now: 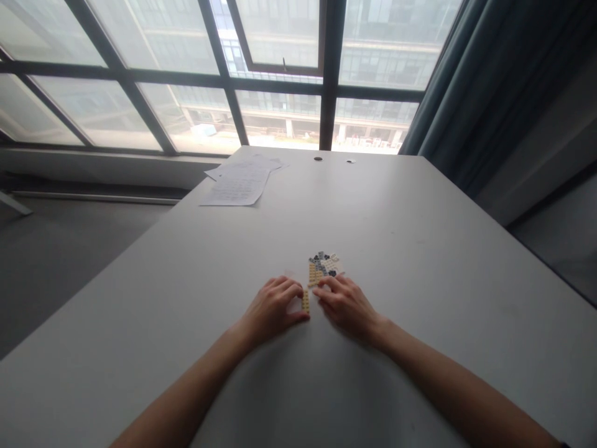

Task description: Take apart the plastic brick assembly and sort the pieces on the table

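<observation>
A narrow tan studded building-block plate lies upright in the view, between the thumb and fingers of my left hand, which is closed on its ends. Just to the right, my right hand has its fingers curled, thumb and index finger close together. Its fingertips are at the lower edge of a small pile of loose blocks; whatever they hold, if anything, is too small to make out. In the pile I see tan plates, grey pieces, white pieces and a dark round-looking piece.
The white table stretches ahead to a wall of windows. Printed sheets of paper lie at its far left. Two round holes, one of them dark, are near the far edge. A dark blue curtain hangs at the right.
</observation>
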`<state>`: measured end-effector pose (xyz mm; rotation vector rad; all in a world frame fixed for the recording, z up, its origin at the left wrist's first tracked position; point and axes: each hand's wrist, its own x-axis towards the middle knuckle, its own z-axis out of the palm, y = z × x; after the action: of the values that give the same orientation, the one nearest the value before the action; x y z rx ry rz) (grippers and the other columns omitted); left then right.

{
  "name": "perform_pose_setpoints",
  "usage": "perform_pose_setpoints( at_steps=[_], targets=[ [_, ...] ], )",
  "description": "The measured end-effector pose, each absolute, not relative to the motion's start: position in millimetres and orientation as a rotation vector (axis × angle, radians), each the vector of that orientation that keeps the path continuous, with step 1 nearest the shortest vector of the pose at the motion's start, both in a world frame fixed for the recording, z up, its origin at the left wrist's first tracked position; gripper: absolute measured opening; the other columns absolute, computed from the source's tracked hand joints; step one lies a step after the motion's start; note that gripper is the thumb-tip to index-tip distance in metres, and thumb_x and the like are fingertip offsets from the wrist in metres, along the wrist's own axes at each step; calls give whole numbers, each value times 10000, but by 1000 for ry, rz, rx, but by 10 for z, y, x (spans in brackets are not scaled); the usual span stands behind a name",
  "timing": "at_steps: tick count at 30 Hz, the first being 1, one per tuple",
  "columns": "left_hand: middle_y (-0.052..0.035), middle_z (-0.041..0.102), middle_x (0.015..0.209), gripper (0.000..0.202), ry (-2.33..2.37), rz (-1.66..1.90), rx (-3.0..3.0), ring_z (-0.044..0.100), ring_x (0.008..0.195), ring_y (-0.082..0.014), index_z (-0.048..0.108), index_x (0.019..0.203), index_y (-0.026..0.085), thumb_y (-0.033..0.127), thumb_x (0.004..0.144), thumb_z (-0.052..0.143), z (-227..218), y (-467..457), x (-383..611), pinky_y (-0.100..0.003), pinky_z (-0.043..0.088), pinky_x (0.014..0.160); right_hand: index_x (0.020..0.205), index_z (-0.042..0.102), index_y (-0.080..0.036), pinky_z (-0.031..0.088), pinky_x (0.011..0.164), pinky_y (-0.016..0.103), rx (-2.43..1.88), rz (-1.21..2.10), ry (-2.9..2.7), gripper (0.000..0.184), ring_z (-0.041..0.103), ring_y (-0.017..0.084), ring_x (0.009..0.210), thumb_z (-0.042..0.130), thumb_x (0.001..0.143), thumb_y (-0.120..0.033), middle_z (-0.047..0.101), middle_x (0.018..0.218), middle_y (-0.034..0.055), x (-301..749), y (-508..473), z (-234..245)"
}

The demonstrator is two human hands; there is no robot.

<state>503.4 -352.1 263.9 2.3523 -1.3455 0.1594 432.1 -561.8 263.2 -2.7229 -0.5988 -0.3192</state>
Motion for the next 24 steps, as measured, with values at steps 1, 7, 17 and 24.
perform_pose_setpoints(
  at_steps=[1,7,17,24],
  targets=[
    [-57,672,947,312,-1359,153,2363,582,897,-216,603,894,197,471,764,678,2629,-3517,5030,-351,421,836,1062,635,-212,400,875,357,-2762,-316,-614,217,513,217,953,473,919,-189,602,1078,81,4324,-5606,2628],
    [-60,663,981,326,-1386,113,2357,571,916,-213,614,920,196,479,768,673,2586,-3521,5017,-348,412,851,1131,596,-212,387,857,343,-2819,-315,-580,250,507,210,923,434,940,-201,580,1012,90,4374,-5568,2610],
    [-70,658,1015,303,-1408,172,2318,572,934,-217,637,997,214,440,797,652,2592,-3524,4980,-354,416,857,1048,636,-204,380,865,344,-2773,-344,-539,195,499,209,943,500,911,-220,589,982,80,4366,-5735,2594],
    [-50,658,1007,182,-1481,161,2295,572,904,-190,657,1006,261,342,854,596,2577,-3566,4939,-339,415,843,1015,643,-193,387,845,331,-2806,-332,-560,187,503,201,914,481,923,-216,599,953,76,4366,-5825,2574]
  ],
)
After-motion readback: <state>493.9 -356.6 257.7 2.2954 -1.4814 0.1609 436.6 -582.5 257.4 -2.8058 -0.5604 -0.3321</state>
